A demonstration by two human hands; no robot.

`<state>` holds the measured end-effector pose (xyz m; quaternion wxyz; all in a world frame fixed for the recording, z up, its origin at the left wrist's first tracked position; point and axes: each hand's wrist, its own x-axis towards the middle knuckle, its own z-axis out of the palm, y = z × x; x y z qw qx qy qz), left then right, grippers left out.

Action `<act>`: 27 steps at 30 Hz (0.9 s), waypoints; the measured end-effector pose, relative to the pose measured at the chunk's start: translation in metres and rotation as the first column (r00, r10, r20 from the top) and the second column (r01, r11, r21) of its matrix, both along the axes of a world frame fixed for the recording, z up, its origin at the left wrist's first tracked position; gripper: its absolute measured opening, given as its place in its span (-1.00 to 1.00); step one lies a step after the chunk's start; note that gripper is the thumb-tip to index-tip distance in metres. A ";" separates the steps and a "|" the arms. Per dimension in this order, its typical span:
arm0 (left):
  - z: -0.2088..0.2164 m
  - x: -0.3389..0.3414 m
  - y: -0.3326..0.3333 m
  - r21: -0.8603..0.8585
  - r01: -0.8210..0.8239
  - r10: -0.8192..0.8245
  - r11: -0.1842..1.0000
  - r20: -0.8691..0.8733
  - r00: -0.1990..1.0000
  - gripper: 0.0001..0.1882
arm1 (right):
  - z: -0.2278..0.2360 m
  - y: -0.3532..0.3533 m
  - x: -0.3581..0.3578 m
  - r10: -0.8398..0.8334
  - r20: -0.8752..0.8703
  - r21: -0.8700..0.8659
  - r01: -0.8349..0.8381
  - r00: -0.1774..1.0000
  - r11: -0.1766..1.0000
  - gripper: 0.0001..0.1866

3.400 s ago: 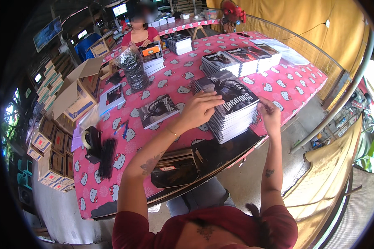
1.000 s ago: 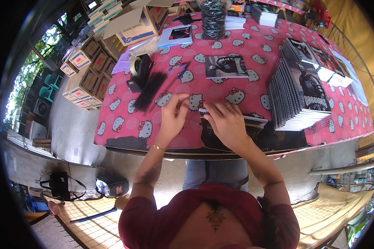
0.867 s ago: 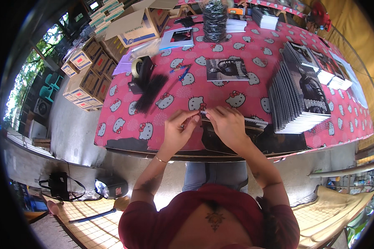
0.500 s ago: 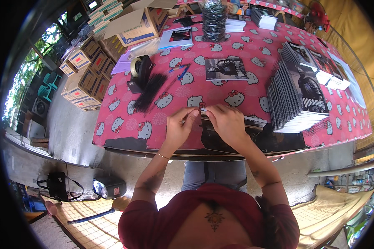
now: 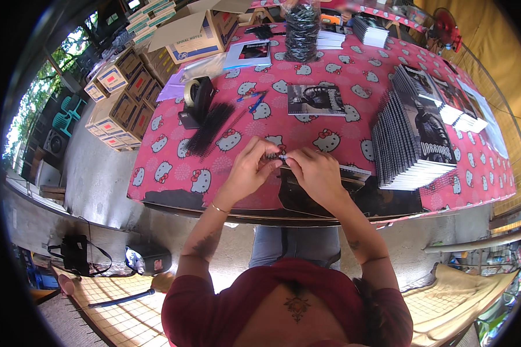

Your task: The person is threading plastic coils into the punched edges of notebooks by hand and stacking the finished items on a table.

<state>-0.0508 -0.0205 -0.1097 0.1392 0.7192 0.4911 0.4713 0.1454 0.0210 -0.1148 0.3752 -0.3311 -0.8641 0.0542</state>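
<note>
A dark-covered spiral notebook lies at the table's near edge, its bound edge facing away from me. My right hand is closed on that bound edge and covers much of it. At the left end of the binding, my left hand has its thumb and fingers curled in a pinch, close to the right fingertips. What sits between the left fingertips is too small to make out. Beyond my hands lies another spiral notebook with a dark picture cover. Loose black binding coils lie to the left.
A tape dispenser and blue-handled pliers are at the left. Stacked spiral notebooks stand at the right. A tall plastic-wrapped black bundle and an open carton are at the back of the pink patterned tablecloth.
The fingers of my left hand have lifted and curled more loosely around the binding's end. My right hand keeps its place on the notebook. The view has shifted slightly.
</note>
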 end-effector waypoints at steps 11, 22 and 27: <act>0.019 -0.014 0.021 -0.264 0.198 -0.251 0.944 -0.188 0.950 -0.79 | 0.001 0.006 0.009 0.091 -0.049 -0.117 -0.096 0.995 0.988 -0.86; 0.010 -0.005 0.021 -0.050 0.112 -0.122 0.992 -0.488 0.864 -0.49 | 0.016 -0.009 0.032 -0.036 0.084 -0.122 0.047 0.996 0.991 -0.85; -0.050 0.037 -0.017 0.201 -0.135 0.232 0.970 -0.614 0.755 -0.13 | 0.015 -0.003 0.027 -0.070 0.115 -0.166 0.088 0.991 0.982 -0.84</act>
